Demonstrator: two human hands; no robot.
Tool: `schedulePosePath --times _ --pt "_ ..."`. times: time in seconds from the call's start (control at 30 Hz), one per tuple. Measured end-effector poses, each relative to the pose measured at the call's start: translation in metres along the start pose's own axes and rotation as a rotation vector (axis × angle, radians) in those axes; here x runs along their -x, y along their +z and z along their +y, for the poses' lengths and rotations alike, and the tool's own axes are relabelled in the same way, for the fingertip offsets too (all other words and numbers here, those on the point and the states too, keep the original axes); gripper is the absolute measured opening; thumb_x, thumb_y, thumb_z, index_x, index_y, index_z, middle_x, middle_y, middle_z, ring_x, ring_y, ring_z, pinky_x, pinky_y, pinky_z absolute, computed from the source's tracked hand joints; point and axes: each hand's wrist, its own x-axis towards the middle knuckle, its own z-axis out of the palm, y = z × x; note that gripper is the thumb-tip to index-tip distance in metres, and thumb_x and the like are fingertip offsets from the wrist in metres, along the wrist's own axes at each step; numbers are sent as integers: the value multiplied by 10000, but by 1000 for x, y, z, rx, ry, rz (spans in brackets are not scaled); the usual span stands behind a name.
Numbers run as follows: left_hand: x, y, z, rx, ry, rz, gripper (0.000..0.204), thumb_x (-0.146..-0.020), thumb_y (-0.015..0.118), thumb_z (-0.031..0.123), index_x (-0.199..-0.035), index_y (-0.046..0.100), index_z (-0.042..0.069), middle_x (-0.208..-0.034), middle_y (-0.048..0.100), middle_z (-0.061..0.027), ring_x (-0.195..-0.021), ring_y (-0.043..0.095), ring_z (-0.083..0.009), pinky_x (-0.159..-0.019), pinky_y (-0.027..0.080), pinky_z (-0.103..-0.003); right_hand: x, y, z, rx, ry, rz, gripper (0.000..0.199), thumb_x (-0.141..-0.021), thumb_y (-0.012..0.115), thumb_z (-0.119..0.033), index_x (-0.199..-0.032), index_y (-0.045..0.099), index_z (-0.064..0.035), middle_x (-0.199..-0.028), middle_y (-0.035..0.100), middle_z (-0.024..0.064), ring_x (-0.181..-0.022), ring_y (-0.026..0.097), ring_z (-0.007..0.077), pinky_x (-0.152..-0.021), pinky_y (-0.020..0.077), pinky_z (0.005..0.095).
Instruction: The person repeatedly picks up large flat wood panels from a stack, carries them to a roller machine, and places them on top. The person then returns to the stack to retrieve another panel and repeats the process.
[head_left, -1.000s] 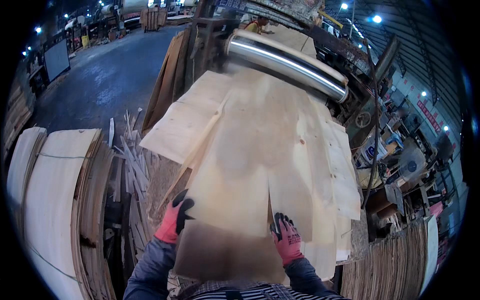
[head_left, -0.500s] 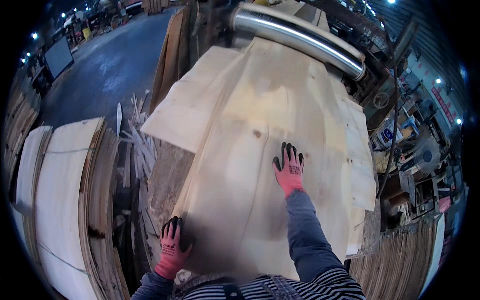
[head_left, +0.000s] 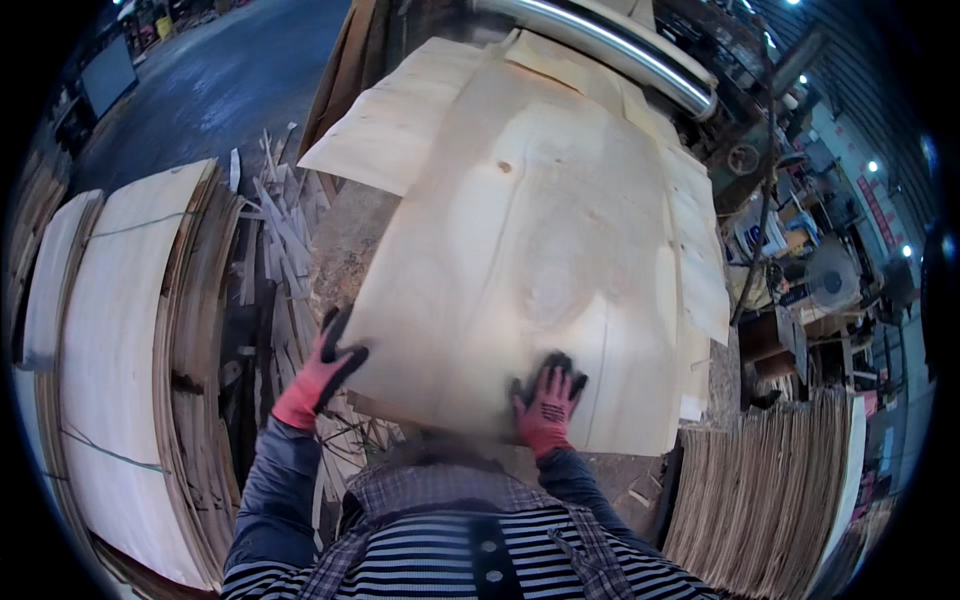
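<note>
A large pale wood veneer sheet [head_left: 560, 270] with a small knot lies in front of me on top of other sheets. My right hand [head_left: 550, 405], in a pink glove with black fingertips, rests flat near the sheet's near edge, fingers spread. At the near left corner is my left hand [head_left: 322, 370], gloved alike; its thumb and fingers stand apart beside the sheet's edge. Whether they touch the edge is hard to see. Another veneer sheet [head_left: 400, 110] sticks out at the far left, and more veneer [head_left: 705, 260] shows along the right side.
A shiny metal roller [head_left: 620, 50] spans the far end. Stacked veneer bundles [head_left: 130, 330] stand at the left, with wood scraps [head_left: 285, 220] between them and the table. Another veneer stack [head_left: 760, 490] stands at the near right. A fan [head_left: 832, 275] is farther right.
My right hand has drawn back toward me across the sheet. The left hand has turned, its thumb and fingers now spread at the edge. The view has tilted down, showing the sheet's near edge.
</note>
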Motion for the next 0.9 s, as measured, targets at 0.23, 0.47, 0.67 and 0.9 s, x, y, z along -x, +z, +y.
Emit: schedulePosePath --times 0.23,0.47,0.67,0.9 --pt "24 32 144 422 60 -87 603 -749 539 109 -1306 336 -3 -1239 457 -133 -1107 456 -193 -942 330 -291 73 -30 -7 -123 -481 -34 721 -761 568 -409 -1292 318 10 -1367 228 231 -1278 185 390 -1043 145 505" --pt "-1 38 171 294 222 -106 562 -752 528 45 -1287 362 9 -1257 438 -138 -1145 441 -226 -947 335 -299 25 -56 47 -313 -287 380 610 -722 576 -160 -1266 354 3 -1335 289 224 -1230 265 402 -1028 191 498" --pt "-42 51 159 566 43 -177 610 -752 522 63 -1322 312 10 -1288 413 -113 -1183 391 -206 -976 292 -308 -21 -29 3 69 -205 -203 821 -715 574 -478 -1355 245 -83 -1401 214 164 -1296 171 341 -1046 100 516" --pt "-110 29 45 -66 214 233 534 -868 513 68 -1337 264 17 -1261 437 -128 -1107 461 -181 -942 351 -284 -170 -31 18 7 -153 126 688 -781 480 -502 -1289 373 -50 -1361 300 164 -1269 238 327 -1042 125 494"
